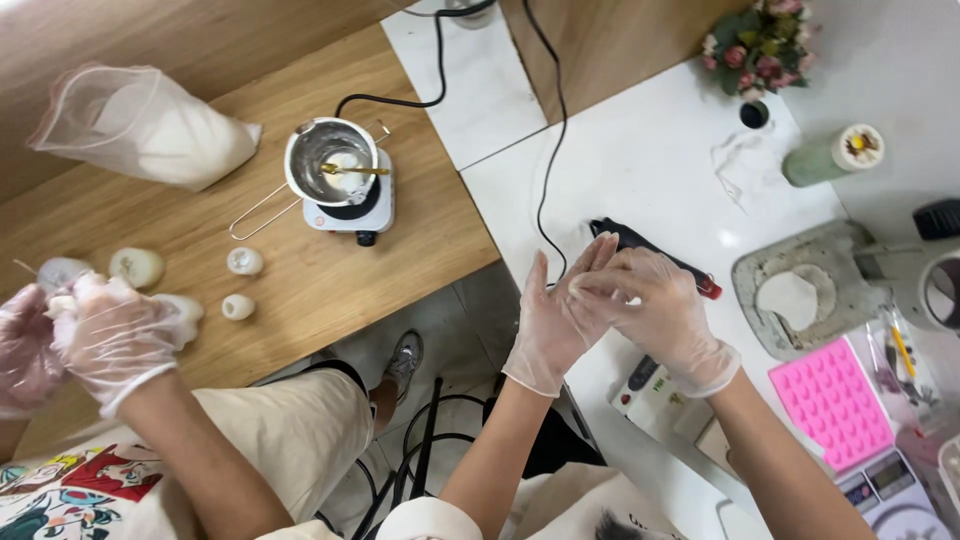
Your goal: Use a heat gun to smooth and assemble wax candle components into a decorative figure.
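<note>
Meanwhile, both hands met above the white table [650, 160]: the right hand [665, 315] pinched the glove [550, 335] at the left hand's [555, 320] fingertips, the left fingers spread flat and gripping nothing. Just beyond them lay a black tool [640, 245], with a pink mould [830, 400] to the right. Well apart, on the wooden table [420, 230], a co-worker's gloved hands [110, 335] clutched a white lump near the pot [330, 160].

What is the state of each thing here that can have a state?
Left hand: gloved, open, fingers spread.
Right hand: gloved, pulling at left glove.
Metal pot: on small hotplate, spoon inside.
Plastic bag: open, lying on wooden table.
Pink mould: empty.
</note>
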